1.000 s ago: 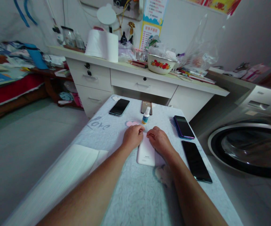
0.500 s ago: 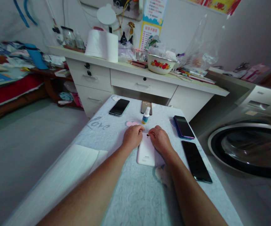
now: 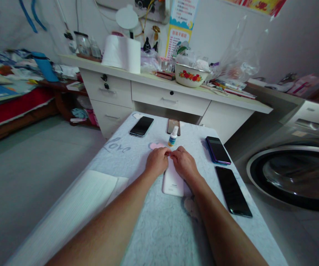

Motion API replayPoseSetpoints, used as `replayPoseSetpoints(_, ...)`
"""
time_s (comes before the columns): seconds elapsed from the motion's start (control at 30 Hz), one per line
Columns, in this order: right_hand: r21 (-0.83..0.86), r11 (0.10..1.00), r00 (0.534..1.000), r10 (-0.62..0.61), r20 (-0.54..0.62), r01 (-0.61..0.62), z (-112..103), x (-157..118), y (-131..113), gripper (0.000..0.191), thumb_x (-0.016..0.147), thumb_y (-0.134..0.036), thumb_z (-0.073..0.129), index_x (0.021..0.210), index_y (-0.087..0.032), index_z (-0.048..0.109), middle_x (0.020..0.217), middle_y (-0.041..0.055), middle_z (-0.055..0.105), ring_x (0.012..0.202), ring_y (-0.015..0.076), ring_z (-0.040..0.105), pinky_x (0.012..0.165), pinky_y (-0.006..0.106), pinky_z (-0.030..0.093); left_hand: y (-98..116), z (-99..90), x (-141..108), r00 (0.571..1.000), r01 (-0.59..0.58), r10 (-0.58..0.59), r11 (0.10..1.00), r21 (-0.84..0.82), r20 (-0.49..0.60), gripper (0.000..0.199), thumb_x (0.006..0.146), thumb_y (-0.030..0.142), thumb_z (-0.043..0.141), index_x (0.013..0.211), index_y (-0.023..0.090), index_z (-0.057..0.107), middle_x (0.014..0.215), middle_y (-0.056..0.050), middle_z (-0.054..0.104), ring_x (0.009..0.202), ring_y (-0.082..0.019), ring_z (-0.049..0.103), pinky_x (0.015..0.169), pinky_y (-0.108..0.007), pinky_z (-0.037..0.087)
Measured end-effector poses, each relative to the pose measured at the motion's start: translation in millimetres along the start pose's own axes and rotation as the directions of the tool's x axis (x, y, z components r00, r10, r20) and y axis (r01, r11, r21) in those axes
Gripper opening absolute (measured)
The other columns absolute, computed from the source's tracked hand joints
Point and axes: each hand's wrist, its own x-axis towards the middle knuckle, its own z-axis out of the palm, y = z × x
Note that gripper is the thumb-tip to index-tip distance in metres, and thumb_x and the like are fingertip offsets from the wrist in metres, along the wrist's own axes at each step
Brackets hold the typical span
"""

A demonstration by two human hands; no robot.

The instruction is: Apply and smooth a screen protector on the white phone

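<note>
A white phone lies back up on the cloth-covered table, its lower part showing between my forearms. My left hand is closed at its upper left corner, gripping the phone there. Curled over its top end, my right hand has its fingertips pinched together close to the left fingertips. Whatever is in that pinch is hidden. The phone's camera is covered by the right hand. Just beyond the fingers stands a small white-capped spray bottle with a blue and yellow label.
Around the table lie a black phone, a brownish phone, a purple-edged phone and a large black phone. White folded cloth covers the left side. Behind are a desk and a washing machine.
My right hand has shifted left across the phone's top, covering the camera, and its fingertips are now closer to my left hand. My left hand stays at the corner.
</note>
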Motion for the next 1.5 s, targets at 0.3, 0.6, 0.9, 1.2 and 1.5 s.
replayPoseSetpoints(0.3, 0.026, 0.999, 1.0, -0.019, 0.011, 0.019, -1, 0, -8, 0.028, 0.095, -0.023, 0.042, 0.106, -0.025, 0.068, 0.099, 0.0044, 0.057, 0.089, 0.0139, 0.056, 0.076, 0.022, 0.04, 2, -1.3, 0, 0.999, 0.041, -0.042, 0.999, 0.018, 0.005, 0.029, 0.08, 0.008, 0.048, 0.098, 0.022, 0.066, 0.095, -0.004, 0.071, 0.089, -0.017, 0.063, 0.078, -0.026, 0.046)
replayPoseSetpoints(0.6, -0.016, 1.0, 1.0, 0.019, 0.011, -0.019, -2, 0, -3, 0.026, 0.095, -0.025, 0.044, 0.102, -0.025, 0.069, 0.095, 0.0045, 0.058, 0.084, 0.0144, 0.057, 0.071, 0.024, 0.039, 3, -1.5, -1, 0.999, 0.036, -0.036, 0.999, -0.003, 0.0, 0.026, 0.078, 0.008, 0.051, 0.095, 0.021, 0.066, 0.095, -0.004, 0.072, 0.087, -0.017, 0.064, 0.078, -0.027, 0.047)
replayPoseSetpoints(0.9, -0.002, 0.995, 0.995, 0.1, 0.029, -0.1, -12, -5, 8, 0.024, 0.092, -0.022, 0.045, 0.094, -0.021, 0.069, 0.096, 0.0059, 0.06, 0.086, 0.0158, 0.058, 0.073, 0.024, 0.037, -4, 3.6, 0, 1.0, -0.003, 0.002, 1.0, -0.027, -0.007, 0.027, 0.076, 0.007, 0.05, 0.093, 0.019, 0.067, 0.094, -0.003, 0.071, 0.084, -0.015, 0.064, 0.078, -0.026, 0.048)
replayPoseSetpoints(1.2, 0.018, 0.99, 0.99, 0.141, 0.03, -0.141, -18, -11, 18, 0.019, 0.089, -0.02, 0.05, 0.09, -0.02, 0.069, 0.093, 0.0052, 0.062, 0.086, 0.0157, 0.058, 0.074, 0.024, 0.037, -2, 2.1, 0, 1.0, 0.009, -0.009, 1.0, -0.028, -0.003, 0.027, 0.076, 0.007, 0.051, 0.093, 0.02, 0.067, 0.094, -0.003, 0.071, 0.084, -0.015, 0.063, 0.079, -0.026, 0.048)
replayPoseSetpoints(1.5, 0.01, 0.986, 0.986, 0.167, 0.027, -0.167, -18, -12, 22, 0.016, 0.086, -0.02, 0.052, 0.089, -0.02, 0.068, 0.093, 0.0052, 0.062, 0.084, 0.0155, 0.058, 0.074, 0.024, 0.037, 0, 0.3, -1, 1.0, 0.017, -0.017, 0.999, -0.036, 0.001, 0.027, 0.076, 0.007, 0.05, 0.093, 0.019, 0.067, 0.094, -0.003, 0.071, 0.083, -0.015, 0.063, 0.079, -0.026, 0.048)
